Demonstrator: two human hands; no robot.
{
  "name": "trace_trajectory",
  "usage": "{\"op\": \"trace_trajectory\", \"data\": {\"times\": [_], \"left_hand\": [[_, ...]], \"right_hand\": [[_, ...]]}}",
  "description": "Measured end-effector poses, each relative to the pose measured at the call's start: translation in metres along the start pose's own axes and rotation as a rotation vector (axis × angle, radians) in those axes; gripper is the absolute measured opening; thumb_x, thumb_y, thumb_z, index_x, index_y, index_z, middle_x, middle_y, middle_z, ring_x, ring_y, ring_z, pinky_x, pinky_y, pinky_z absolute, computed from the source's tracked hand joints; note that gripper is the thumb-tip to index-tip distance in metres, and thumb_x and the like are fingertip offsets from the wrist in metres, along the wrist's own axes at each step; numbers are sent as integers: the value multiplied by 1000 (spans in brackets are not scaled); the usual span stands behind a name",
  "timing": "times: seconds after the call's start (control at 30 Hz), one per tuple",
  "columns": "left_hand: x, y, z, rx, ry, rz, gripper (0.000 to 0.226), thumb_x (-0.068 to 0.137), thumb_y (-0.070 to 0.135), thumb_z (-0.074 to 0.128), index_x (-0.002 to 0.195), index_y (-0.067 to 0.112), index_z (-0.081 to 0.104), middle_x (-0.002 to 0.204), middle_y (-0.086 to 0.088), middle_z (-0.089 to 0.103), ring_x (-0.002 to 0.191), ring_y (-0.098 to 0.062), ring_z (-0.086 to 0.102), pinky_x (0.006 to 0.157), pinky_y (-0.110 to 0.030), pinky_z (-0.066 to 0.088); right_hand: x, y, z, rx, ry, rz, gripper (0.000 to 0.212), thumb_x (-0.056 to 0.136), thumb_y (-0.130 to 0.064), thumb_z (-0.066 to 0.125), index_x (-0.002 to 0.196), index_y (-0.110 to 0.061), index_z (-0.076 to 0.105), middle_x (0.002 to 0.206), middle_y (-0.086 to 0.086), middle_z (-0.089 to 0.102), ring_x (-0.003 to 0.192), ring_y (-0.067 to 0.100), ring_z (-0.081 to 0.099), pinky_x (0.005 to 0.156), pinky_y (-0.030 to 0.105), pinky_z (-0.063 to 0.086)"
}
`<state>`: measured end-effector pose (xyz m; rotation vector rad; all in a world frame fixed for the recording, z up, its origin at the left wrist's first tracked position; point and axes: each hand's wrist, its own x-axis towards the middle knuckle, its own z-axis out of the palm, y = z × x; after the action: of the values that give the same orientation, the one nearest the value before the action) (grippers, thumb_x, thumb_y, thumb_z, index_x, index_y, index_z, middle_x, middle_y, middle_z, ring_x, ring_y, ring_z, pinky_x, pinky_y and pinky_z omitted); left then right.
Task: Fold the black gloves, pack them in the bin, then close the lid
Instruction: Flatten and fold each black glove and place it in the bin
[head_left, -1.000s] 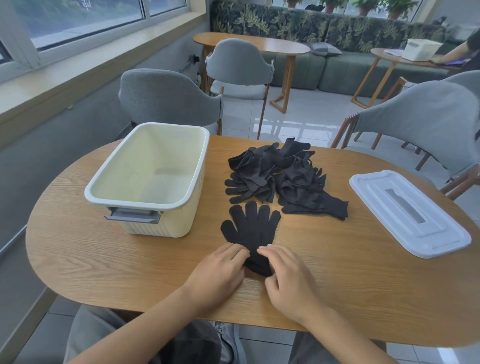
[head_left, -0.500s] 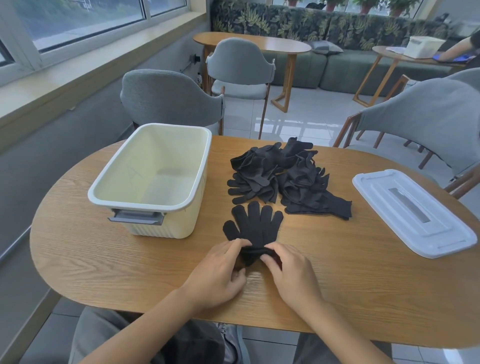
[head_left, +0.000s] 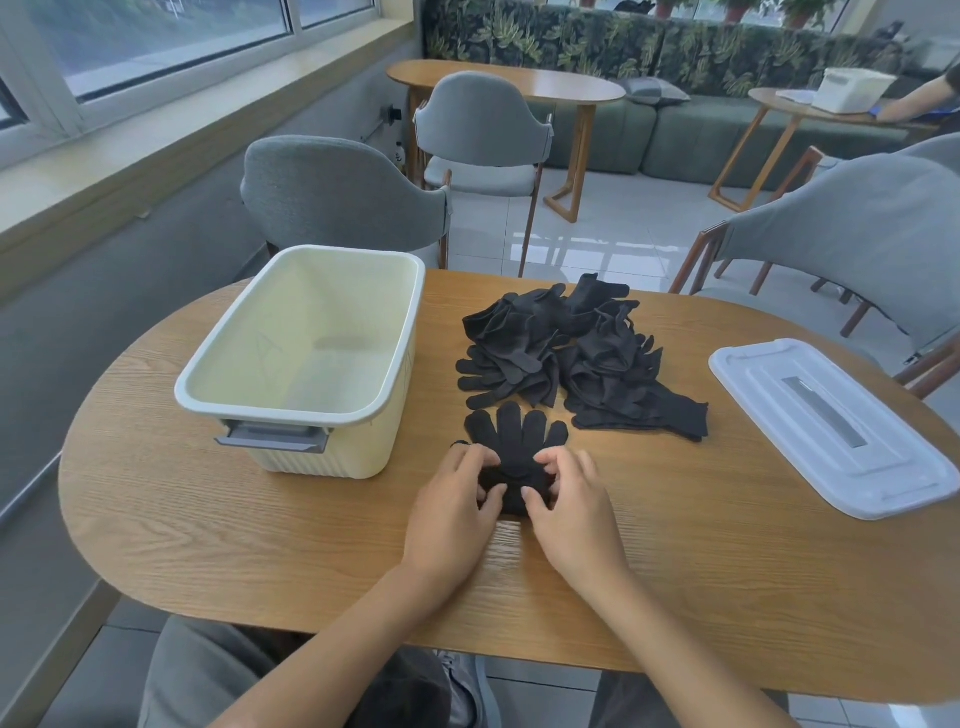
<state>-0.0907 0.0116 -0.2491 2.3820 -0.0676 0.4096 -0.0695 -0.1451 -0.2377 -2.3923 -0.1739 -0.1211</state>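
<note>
Head view | both hands, left hand (head_left: 457, 501) and right hand (head_left: 569, 501), now pinch the flat black knit glove (head_left: 514, 441) by its cuff, rolled up off the table since a second ago | first fold begun beside the empty cream plastic bin (head_left: 301, 405).

An oval wooden table (head_left: 208, 519) carried a cream bin (head_left: 332, 457) at the left, a heap of black gloves (head_left: 571, 358) at the middle, a single glove (head_left: 511, 436) flat just in front of the heap, and a white lid (head_left: 831, 421) at the right
</note>
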Motion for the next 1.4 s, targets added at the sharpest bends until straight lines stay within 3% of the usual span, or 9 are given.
{"op": "trace_trajectory", "data": {"times": [0.1,0.2,0.3,0.5,0.7,0.97,1.2,1.3,1.4], "left_hand": [[-2,-3,5,51,57,92,18,88,14,72,103,19,65,116,12,54,92,-3,57,71,-25,53],[-5,-11,9,138,85,223,15,86,10,74,101,13,74,114,5,65,104,-12,59,75,-29,56],[-9,-19,11,194,51,273,20,90,12,70,109,13,75,114,4,70,108,-16,61,71,-34,59],[-16,-19,0,245,-91,329,38,95,22,60,132,13,62,130,3,62,124,-15,52,93,-25,54],[-10,-19,-3,221,-144,311,42,94,27,58,134,15,55,130,5,55,123,-14,48,100,-25,46],[2,-20,-5,127,-138,243,30,95,31,64,122,20,61,117,10,57,112,-8,47,94,-25,45],[-8,-20,-12,47,-137,176,24,98,36,58,116,21,63,107,13,60,107,-4,48,90,-22,44],[-5,-18,-13,-5,-135,86,20,99,38,56,115,25,59,104,12,60,102,-1,49,86,-20,43],[2,-13,-11,-51,-112,-6,17,99,38,56,112,27,57,100,13,60,95,0,51,78,-16,41]], "right_hand": [[-4,4,1,-82,102,-144,23,87,-20,73,107,-22,62,111,-10,44,92,7,51,73,17,46],[-10,12,4,-306,213,-419,5,90,-15,69,95,-14,70,102,-3,55,91,16,52,73,27,47],[-15,18,7,-446,213,-513,8,92,-10,65,96,-12,71,102,0,62,90,21,58,74,34,47],[-25,20,10,-512,47,-467,40,84,-15,57,123,-9,66,123,5,65,111,23,60,93,36,50],[-19,17,9,-366,32,-340,46,81,-1,65,126,-11,63,124,-2,64,116,16,56,99,34,50],[-18,17,2,-233,35,-214,26,95,-12,62,121,-18,64,112,-8,63,106,8,56,85,18,44],[-29,14,-1,-89,-10,-139,20,99,-18,57,119,-20,60,108,-11,59,105,2,49,83,3,34],[-23,12,-3,-26,-9,-95,15,99,-24,56,115,-24,57,103,-14,58,100,5,52,80,10,38],[-9,7,-6,50,-9,-19,15,99,-25,58,113,-25,54,96,-13,61,94,8,58,81,25,47]]}}
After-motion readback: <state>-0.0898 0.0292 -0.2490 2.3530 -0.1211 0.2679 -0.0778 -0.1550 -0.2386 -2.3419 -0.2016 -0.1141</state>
